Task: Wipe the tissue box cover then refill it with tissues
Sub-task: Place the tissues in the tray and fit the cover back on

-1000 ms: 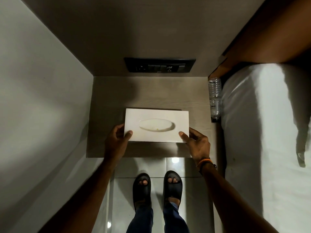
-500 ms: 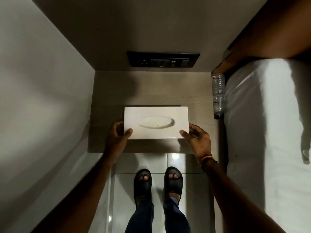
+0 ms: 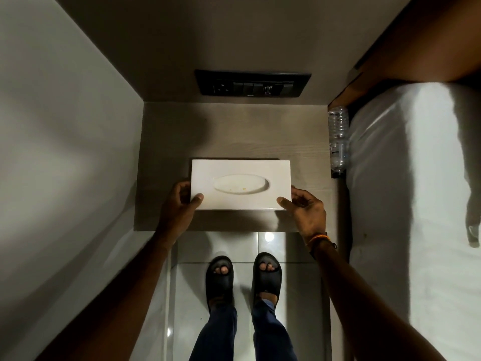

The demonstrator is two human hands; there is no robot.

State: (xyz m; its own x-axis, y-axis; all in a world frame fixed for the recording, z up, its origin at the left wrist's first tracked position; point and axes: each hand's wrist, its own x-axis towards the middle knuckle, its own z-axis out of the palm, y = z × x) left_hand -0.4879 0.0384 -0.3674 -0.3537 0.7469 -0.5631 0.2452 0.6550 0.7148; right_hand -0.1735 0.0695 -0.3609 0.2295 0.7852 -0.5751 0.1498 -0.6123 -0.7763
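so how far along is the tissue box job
Early. Done: nothing that shows; small yellowish specks still sit in the oval opening of the tissue box cover. In hand: the left hand and right hand grip its ends on the bedside shelf. Left: wiping and refilling; no cloth or tissues in view.

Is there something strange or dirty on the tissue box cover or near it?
Yes. Small yellowish specks sit in the oval opening of the tissue box cover. A plastic water bottle is wedged between table and bed.

Left hand [image 3: 179, 203], right hand [image 3: 305, 211] gripping (thumbs on top)
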